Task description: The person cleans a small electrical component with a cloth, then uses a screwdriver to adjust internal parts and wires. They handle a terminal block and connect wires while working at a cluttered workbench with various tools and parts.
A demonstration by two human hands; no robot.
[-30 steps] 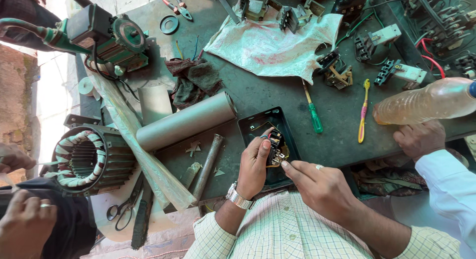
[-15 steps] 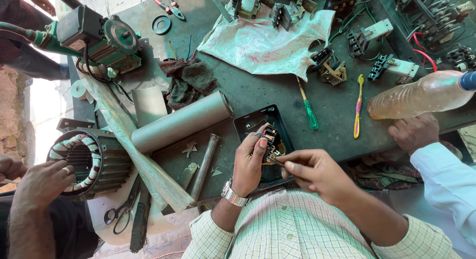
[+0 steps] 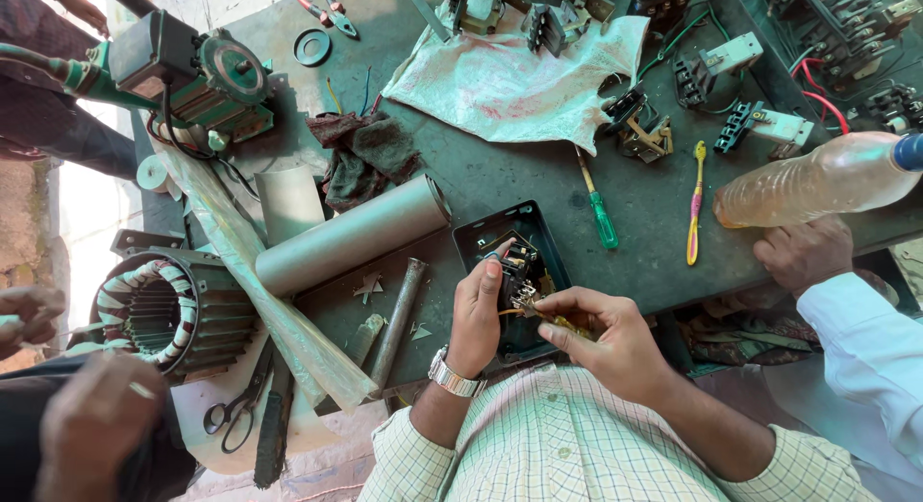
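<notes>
left hand (image 3: 478,314) grips a small black switch block (image 3: 516,269) over the open black plastic box (image 3: 481,242), fingers closed around it, apparently to steady it. right hand (image 3: 608,334) is pinched shut on a thin brass-coloured part (image 3: 529,298) at the block's lower edge, fingertips tight for fine control. box lies flat on the dark green bench (image 3: 519,175), just beside a grey tube (image 3: 351,235). green-handled screwdriver (image 3: 598,212) lies near the box. another person's hand (image 3: 803,254) rests by a plastic bottle (image 3: 817,180)
</notes>
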